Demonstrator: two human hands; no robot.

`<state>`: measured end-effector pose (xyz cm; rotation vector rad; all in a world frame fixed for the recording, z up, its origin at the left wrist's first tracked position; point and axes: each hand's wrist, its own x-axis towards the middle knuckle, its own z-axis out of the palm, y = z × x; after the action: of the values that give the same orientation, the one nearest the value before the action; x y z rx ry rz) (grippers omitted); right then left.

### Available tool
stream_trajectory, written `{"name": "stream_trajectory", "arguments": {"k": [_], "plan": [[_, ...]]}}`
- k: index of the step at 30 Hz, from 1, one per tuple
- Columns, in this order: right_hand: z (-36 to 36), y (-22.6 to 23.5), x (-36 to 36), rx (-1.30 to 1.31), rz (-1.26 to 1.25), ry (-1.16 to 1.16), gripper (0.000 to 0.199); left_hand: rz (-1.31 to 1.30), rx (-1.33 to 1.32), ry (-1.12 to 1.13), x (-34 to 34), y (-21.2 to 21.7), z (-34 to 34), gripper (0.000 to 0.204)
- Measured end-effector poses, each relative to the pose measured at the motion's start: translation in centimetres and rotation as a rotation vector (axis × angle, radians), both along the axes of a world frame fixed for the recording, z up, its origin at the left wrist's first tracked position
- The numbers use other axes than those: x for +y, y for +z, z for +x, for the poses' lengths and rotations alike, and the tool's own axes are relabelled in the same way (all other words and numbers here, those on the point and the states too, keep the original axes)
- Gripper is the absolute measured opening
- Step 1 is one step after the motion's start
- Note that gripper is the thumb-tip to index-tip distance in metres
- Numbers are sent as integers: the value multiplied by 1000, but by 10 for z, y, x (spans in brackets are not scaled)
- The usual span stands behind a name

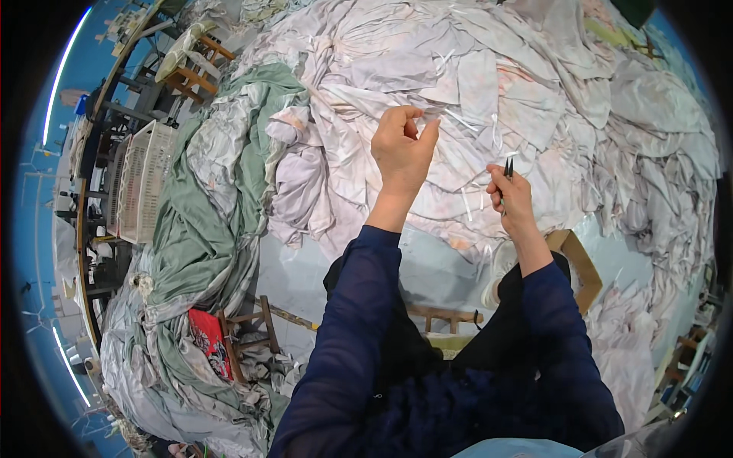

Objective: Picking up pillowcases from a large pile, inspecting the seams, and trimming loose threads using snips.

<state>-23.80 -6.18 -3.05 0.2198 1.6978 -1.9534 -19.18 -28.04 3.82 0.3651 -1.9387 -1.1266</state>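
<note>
Where fabric heap (534, 99) crowds, hands (402, 149) raised

Huge heap of pale fabric (534, 99) everywhere, green cloth (191, 229) on the left, white plastic baskets (145, 179), wooden stools (244, 328).

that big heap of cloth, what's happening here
A person in dark blue sleeves sits facing a big heap of pale cloth. The left hand is raised, pinching a thin white strip that comes off the heap. The right hand holds small dark snips, points up, a little apart from the strip. A green cloth lies to the left beside a white plastic basket.
</note>
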Motion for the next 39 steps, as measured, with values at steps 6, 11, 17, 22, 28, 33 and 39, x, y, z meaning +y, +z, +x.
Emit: {"name": "stream_trajectory", "arguments": {"k": [6,11,17,22,28,33,39], "plan": [[0,0,0,-13,3,26,27,31,-3,10,-2,1,3,21],[0,-1,-1,-15,7,46,26,46,-22,23,-4,-1,2,20],[-1,-4,-2,-31,38,48,25,28,18,12,-1,1,-2,18],[1,-4,-4,-26,-9,94,28,30,-21,5,2,6,-3,18],[2,-2,-4,-46,-51,94,27,218,-50,22,-1,8,-4,13],[3,0,-5,-51,-37,112,24,162,-34,22,-3,8,-2,13],[4,-1,-6,-61,-5,138,26,150,-29,26,-6,7,-2,13]]}}
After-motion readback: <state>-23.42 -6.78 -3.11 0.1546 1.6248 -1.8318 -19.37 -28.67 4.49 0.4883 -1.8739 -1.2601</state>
